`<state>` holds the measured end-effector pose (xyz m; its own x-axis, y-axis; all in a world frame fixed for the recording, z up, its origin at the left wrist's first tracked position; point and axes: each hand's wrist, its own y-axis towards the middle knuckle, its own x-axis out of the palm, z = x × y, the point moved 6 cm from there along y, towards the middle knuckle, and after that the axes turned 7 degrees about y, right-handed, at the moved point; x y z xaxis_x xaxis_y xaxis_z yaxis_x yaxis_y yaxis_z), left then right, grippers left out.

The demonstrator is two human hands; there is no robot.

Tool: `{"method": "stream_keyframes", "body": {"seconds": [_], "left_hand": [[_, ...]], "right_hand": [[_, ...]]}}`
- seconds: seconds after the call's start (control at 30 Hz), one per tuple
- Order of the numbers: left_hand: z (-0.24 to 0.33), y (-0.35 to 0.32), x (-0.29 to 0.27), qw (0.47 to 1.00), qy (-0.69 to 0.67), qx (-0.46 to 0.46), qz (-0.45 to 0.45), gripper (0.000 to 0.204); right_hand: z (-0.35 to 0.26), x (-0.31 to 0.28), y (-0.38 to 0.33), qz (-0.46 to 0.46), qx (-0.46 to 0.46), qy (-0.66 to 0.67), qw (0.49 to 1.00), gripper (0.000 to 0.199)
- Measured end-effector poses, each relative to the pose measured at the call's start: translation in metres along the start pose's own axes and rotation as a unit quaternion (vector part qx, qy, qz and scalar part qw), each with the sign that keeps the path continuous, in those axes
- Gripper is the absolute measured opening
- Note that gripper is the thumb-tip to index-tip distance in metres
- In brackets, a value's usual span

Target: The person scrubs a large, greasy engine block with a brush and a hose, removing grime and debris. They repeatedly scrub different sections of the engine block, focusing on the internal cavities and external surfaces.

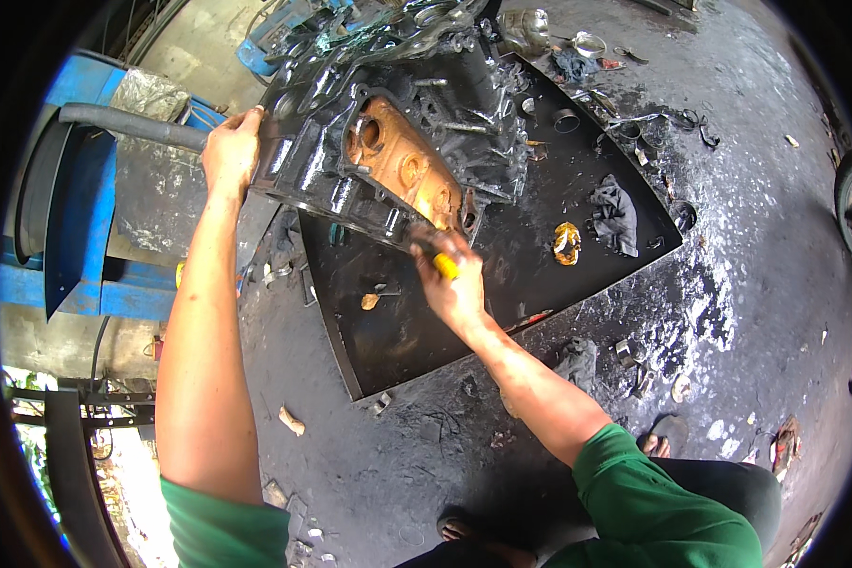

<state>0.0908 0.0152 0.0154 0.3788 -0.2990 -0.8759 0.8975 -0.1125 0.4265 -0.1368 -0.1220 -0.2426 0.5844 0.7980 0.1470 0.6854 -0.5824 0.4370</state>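
Observation:
A black, oily engine block (322, 180) stands tilted over a dark metal tray. On its near side is a recess with an orange-brown inner wall (402, 156). My left hand (232, 151) is closed on the block's left edge, where a grey pipe (133, 123) meets it; its fingertips are partly hidden. In my right hand (454, 284) is a tool with a yellow handle (446, 266), gripped at the lower end of the recess. Motion blurs the tool's working end, so its kind does not show.
Beneath the block lies the black tray (350, 364) with a raised rim. It bears a dark rag (613, 216) and a crumpled yellow-brown piece (566, 243). Metal rings, rags and scraps litter the oily floor (748, 189). Blue metal framework (142, 293) stands at the left.

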Motion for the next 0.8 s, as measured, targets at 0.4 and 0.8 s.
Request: {"method": "stream_keyframes", "body": {"seconds": [0.4,0.8], "left_hand": [[0.003,-0.003,0.001,1.0,0.013,0.019,0.007,0.053],[0.01,-0.012,-0.006,0.999,-0.005,-0.031,0.013,0.047]], "right_hand": [[0.012,0.014,-0.004,0.02,-0.022,-0.117,0.993,0.029],[0.004,0.003,0.007,0.015,-0.018,-0.009,1.0,0.02]]}}
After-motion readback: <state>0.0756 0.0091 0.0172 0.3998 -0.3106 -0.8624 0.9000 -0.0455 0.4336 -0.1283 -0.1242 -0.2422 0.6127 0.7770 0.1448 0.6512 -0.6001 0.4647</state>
